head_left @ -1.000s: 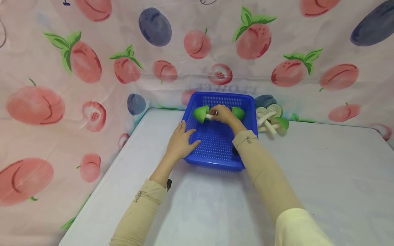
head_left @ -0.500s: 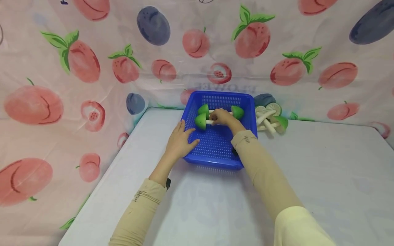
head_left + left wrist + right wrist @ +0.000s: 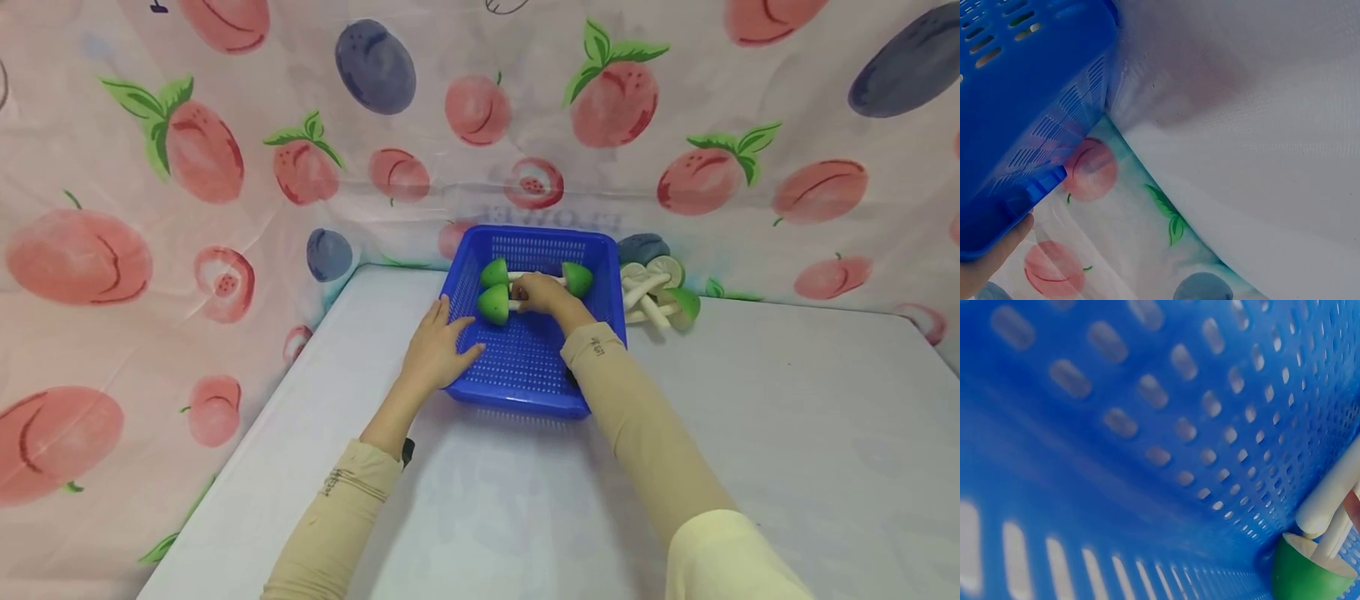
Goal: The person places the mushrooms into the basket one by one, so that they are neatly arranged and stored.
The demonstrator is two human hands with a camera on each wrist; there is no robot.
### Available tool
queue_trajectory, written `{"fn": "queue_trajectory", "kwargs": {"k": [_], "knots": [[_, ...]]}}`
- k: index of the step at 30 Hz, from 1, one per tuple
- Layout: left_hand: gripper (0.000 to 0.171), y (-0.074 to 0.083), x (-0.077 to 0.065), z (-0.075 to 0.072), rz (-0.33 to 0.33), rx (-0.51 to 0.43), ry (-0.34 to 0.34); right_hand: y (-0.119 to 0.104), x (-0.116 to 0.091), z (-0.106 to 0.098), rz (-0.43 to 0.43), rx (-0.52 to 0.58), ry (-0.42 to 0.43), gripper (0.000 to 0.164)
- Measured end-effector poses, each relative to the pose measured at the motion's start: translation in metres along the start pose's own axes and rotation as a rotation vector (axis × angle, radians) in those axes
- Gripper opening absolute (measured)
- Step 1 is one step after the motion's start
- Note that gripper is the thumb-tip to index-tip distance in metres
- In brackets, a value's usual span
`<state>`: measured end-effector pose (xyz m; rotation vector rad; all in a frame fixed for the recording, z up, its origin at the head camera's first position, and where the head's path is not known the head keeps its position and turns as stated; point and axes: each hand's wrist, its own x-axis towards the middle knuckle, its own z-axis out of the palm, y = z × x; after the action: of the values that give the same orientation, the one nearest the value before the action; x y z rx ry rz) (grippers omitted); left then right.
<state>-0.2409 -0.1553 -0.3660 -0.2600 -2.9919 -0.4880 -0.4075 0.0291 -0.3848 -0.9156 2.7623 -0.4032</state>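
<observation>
In the head view my left hand (image 3: 435,350) rests on the left rim of a blue plastic basket (image 3: 517,400), fingers straight and thumb spread over the inside. One of its fingers (image 3: 1013,240) touches the basket edge in the left wrist view. My right hand (image 3: 543,296) reaches inside and pinches the white stem of a toy mushroom (image 3: 493,305), its green cap facing left. Behind it lie a second green-capped mushroom (image 3: 495,272) and another (image 3: 577,279) with its cap to the right. In the right wrist view, a green cap (image 3: 1304,578) sits beside a white stem (image 3: 1329,494); only a fingertip shows.
A pile of mushrooms (image 3: 652,296) with white stems lies on the table against the basket's right side. The white table (image 3: 480,517) meets a fruit-printed cloth (image 3: 247,125) at the back and left.
My right hand has brought the mushroom lower and nearer me, in front of the other left-facing cap, and still pinches its stem. The left hand stays on the rim.
</observation>
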Motion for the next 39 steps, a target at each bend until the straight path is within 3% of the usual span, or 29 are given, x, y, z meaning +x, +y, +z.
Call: {"fn": "queue_trajectory", "kwargs": {"k": [10,20,27,32,33,39], "knots": [[0.054,0.0,0.0,0.0,0.002,0.0,0.004,0.0,0.0,-0.002,-0.008,0.028,0.005,0.029],[0.055,-0.001,0.0,-0.001,-0.006,-0.005,-0.001,-0.003,-0.004,-0.011,-0.016,0.091,0.063,0.026],[0.056,0.0,0.0,0.0,-0.009,-0.017,-0.001,0.0,-0.004,-0.016,0.03,0.146,0.209,0.022],[0.056,0.0,-0.001,0.0,-0.012,-0.011,0.01,0.001,-0.002,-0.02,0.053,0.25,0.297,0.021],[0.056,0.0,-0.001,0.0,-0.012,-0.01,0.011,0.012,0.005,-0.015,0.026,0.288,0.328,0.019],[0.057,0.001,0.0,0.001,-0.007,-0.005,-0.002,0.007,0.0,-0.025,0.025,0.348,0.404,0.021]]}}
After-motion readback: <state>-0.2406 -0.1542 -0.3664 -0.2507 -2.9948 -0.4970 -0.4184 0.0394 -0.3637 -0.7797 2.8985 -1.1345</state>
